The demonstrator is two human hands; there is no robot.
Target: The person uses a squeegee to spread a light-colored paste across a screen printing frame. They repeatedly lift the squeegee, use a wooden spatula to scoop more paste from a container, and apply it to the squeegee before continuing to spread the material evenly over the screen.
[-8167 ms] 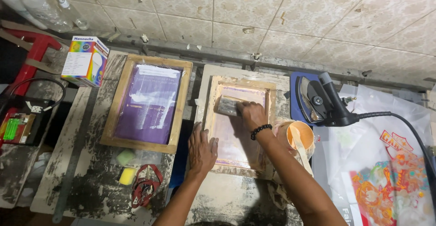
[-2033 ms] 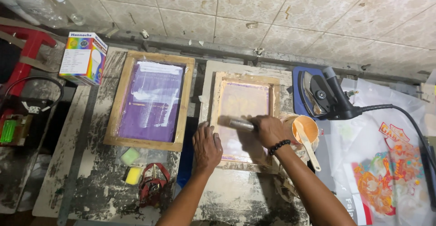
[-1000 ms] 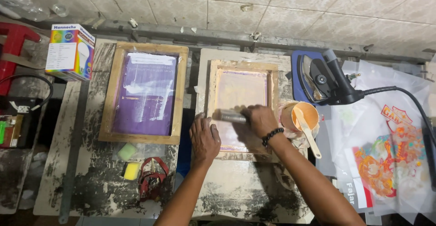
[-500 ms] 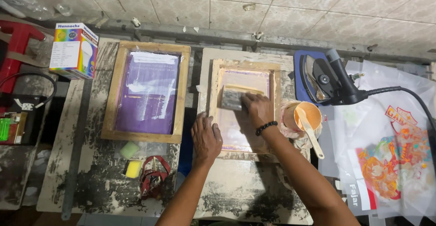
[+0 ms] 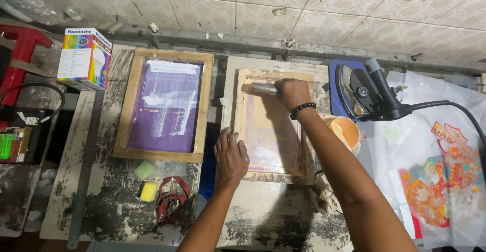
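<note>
**Squeegee at the far end of the printing frame**

The right hand [image 5: 292, 93] is closed around a squeegee [image 5: 264, 88], holding it against the mesh at the far end of the wooden screen frame [image 5: 274, 122], close to that frame's top rail. The left hand [image 5: 231, 156] lies flat, fingers spread and gripping nothing, on the frame's near left corner, pinning it to the desk [image 5: 263, 216]. By the look of it this is an ink pass across the screen, with the blade at one end of its run. A clean stroke from here would call for even downward pressure, a steady blade angle, and a frame that does not shift under the holding hand.

Left of the frame lies a second wooden frame [image 5: 164, 113] with purple mesh. Beyond that, further left, stands a coloured bulb box [image 5: 84, 58]. Near the purple frame's lower edge sit two small yellow-green sponges [image 5: 146, 180] and red-handled scissors [image 5: 170, 200]. Right of the working frame, just beside its edge, an orange cup [image 5: 345, 132] sits close to the right forearm, the likeliest thing to be knocked. Further right an iron [image 5: 365, 91] rests upright on a blue pad, its cord trailing over a printed sheet [image 5: 440, 181]. A crumpled rag [image 5: 324, 196] lies at the frame's near right corner.
</note>
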